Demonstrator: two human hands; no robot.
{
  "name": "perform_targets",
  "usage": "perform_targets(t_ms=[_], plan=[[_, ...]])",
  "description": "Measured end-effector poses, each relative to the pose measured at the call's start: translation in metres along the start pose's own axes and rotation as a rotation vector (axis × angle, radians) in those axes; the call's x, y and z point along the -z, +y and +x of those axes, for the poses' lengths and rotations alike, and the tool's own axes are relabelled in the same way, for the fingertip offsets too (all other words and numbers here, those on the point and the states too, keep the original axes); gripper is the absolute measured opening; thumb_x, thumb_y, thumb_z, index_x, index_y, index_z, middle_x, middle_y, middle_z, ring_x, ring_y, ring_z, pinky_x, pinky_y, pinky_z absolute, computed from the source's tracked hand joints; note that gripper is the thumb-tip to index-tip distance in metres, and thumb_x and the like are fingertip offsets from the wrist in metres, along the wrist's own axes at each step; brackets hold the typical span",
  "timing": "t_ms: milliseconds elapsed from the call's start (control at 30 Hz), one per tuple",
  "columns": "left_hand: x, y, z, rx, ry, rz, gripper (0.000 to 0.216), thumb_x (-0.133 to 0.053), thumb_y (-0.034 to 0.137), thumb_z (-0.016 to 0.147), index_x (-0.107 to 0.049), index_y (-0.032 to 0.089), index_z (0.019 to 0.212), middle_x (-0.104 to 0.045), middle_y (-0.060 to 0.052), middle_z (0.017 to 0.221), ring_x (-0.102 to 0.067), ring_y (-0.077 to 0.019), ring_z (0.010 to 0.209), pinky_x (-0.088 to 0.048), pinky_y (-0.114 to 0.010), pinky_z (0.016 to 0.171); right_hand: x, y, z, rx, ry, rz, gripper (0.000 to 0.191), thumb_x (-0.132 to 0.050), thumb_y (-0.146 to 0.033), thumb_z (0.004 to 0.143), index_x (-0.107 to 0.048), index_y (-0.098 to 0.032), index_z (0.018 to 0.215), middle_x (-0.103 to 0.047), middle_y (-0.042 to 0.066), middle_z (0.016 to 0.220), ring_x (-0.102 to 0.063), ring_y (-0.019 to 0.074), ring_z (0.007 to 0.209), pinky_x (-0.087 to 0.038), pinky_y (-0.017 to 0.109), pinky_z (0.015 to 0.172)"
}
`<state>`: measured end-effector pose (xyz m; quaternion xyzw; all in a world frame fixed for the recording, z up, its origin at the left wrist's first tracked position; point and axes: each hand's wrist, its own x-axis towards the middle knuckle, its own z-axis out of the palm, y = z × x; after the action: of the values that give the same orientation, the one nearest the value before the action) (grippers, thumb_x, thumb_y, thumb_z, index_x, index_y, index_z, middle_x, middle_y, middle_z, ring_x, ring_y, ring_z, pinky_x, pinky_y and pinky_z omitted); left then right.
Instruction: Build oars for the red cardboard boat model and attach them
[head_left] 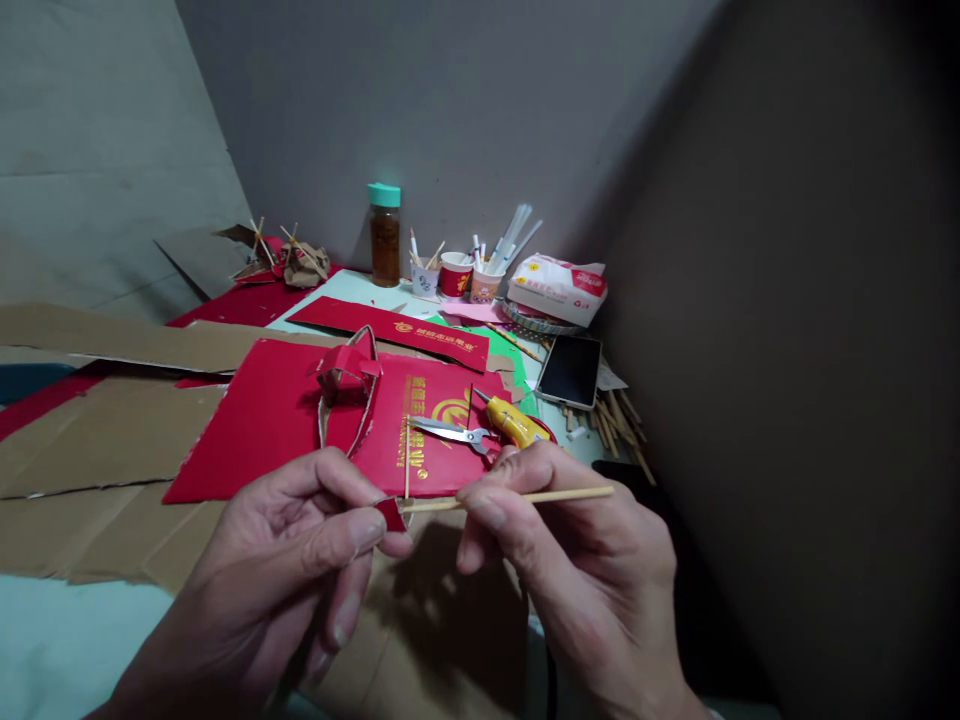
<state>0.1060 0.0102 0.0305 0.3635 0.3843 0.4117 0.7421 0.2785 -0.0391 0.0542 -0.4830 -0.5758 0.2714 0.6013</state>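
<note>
Between the thumb and fingers of my left hand (300,560) is a small red cardboard piece (391,514). My right hand (570,560) pinches a thin wooden stick (570,495), whose left end meets the cardboard piece. Whether the two are joined, I cannot tell. Just beyond my hands lie scissors (450,432) with their blades pointing left, and a yellow glue gun (514,422), both on a red cardboard sheet (262,420) with gold lettering. A bent red cardboard construction (349,375) stands on that sheet. Another thin stick (407,455) shows upright behind the cardboard piece.
At the back stand a bottle with a teal lid (385,235) and several paper cups (455,273) holding sticks. A tissue pack (556,288), a phone (570,370) and loose sticks (619,425) lie at right. Brown cardboard (97,430) spreads over the left side.
</note>
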Motion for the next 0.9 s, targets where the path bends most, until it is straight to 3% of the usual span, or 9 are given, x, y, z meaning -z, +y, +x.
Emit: perform_targets(t_ms=[200,433,633,900], plan=[[-0.002,0.002,-0.001,-0.024,0.05,0.064,0.036,-0.102,0.038,0.051,-0.073,0.021,0.065,-0.075,0.001,0.059,-0.043,0.0008,0.031,-0.038,-0.006,0.039,0.006,0.002,0.002,0.024,-0.089,-0.017,0.023,-0.064,-0.017,0.097,-0.07,-0.018,0.074,-0.073,-0.002,0.065,-0.065,0.0089,0.055,-0.051,0.018,0.055],[-0.004,0.003,0.001,0.082,0.02,0.034,0.033,-0.101,0.032,0.051,-0.072,0.021,0.064,-0.072,0.002,0.055,-0.038,-0.0004,0.032,-0.035,-0.007,0.035,0.008,0.003,0.001,-0.037,-0.168,0.05,0.023,-0.06,-0.02,0.101,-0.07,-0.019,0.08,-0.074,-0.001,0.075,-0.071,0.011,0.07,-0.053,0.021,0.067],[0.017,-0.007,0.006,0.127,-0.044,0.008,0.028,-0.095,0.038,0.064,-0.073,0.023,0.072,-0.042,0.01,0.033,-0.031,-0.0032,0.03,-0.034,-0.01,0.032,0.009,0.007,0.001,-0.017,-0.234,0.038,0.02,-0.056,-0.021,0.102,-0.07,-0.02,0.088,-0.075,0.0,0.082,-0.073,0.0135,0.078,-0.056,0.023,0.074],[0.022,-0.01,0.011,0.196,-0.037,-0.036,0.036,-0.098,0.04,0.059,-0.07,0.025,0.078,-0.071,0.005,0.06,-0.044,-0.0045,0.029,-0.033,-0.01,0.027,0.007,0.011,0.003,-0.068,-0.252,0.136,0.019,-0.055,-0.023,0.103,-0.07,-0.019,0.092,-0.077,0.004,0.088,-0.075,0.0169,0.088,-0.058,0.027,0.08]])
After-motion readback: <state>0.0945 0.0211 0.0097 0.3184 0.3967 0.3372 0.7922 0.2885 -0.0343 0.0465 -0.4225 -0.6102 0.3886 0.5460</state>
